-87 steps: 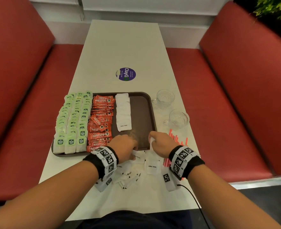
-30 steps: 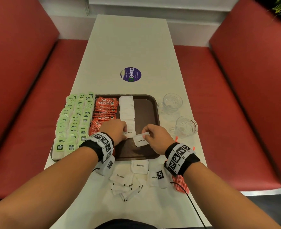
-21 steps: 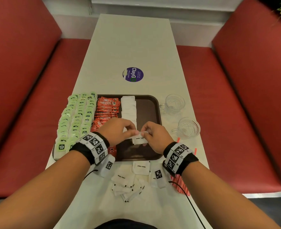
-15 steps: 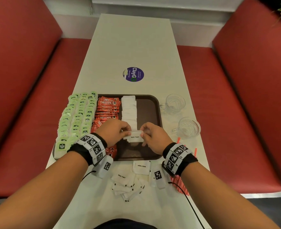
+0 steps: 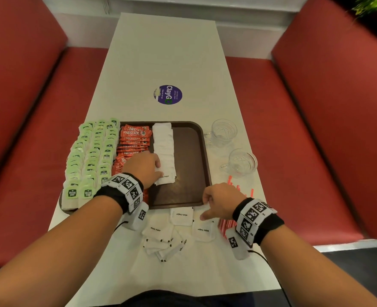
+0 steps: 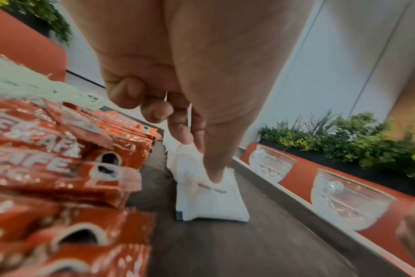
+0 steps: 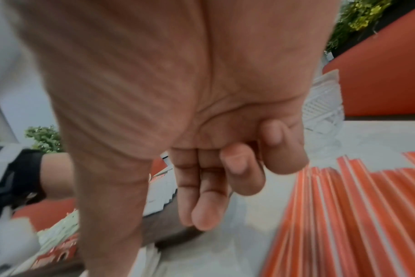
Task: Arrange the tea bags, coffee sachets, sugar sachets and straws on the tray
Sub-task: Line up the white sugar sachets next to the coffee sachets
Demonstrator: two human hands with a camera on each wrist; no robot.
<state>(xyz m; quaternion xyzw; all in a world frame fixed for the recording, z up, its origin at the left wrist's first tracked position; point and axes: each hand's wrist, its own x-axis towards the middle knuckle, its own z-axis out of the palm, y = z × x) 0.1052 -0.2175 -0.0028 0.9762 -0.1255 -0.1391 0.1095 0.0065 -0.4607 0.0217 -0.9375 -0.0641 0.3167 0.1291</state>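
The brown tray [image 5: 192, 165] holds rows of green tea bags [image 5: 90, 156], red coffee sachets [image 5: 134, 140] and a line of white sugar sachets [image 5: 164, 149]. My left hand [image 5: 158, 173] rests at the near end of that line. Its thumb and curled fingers pinch the nearest sugar sachet [image 6: 209, 198], which lies on the tray floor. My right hand [image 5: 205, 207] hovers just off the tray's near right corner, fingers loosely bent, holding nothing. Below it, loose sugar sachets [image 5: 178, 214] lie on the table. Red straws [image 7: 344, 206] lie to its right.
Two clear glass cups [image 5: 224, 131] [image 5: 242, 161] stand on the white table [image 5: 167, 52] right of the tray. A purple round sticker [image 5: 168, 94] is further back. Red benches flank the table. The tray's right half is bare.
Both hands carried a sugar sachet onto the tray and set it at the near end of the white line. My right hand then let go and drew back toward the loose sachets.
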